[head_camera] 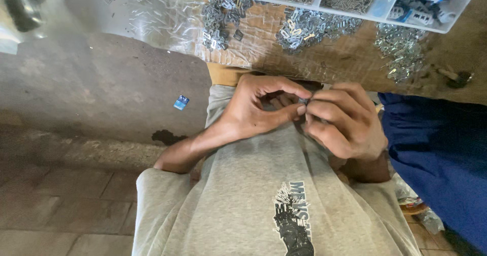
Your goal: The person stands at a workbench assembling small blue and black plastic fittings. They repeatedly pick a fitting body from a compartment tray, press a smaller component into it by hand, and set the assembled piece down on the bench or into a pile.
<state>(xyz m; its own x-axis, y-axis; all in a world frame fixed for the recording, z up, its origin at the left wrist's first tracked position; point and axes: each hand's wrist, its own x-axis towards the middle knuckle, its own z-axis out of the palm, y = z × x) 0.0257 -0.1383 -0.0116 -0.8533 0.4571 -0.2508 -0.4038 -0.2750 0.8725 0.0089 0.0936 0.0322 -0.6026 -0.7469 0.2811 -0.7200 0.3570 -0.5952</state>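
Pinched between thumb and forefinger tips of both hands: a tiny grey metal part (303, 100), held close to the chest, just below the edge of the worn brown wooden bench (324, 58). Left hand (253, 109) curled, fingertips pressed on the part from one side; right hand (345, 121) closed on it from the other.

Best done with a light, steady pinch, wrists braced against the grey printed sweatshirt (253, 205), part kept square.

Farther out: loose heaps of small silvery metal clips (304, 28) on the bench, a white compartmented plastic tray (380, 7) above, a blue scrap (181, 102) on the concrete floor (101, 83).

Part's exact shape too small to tell, mostly covered by fingers. Tray cut off at the top; blue cloth (436, 149) at right only partly in view.
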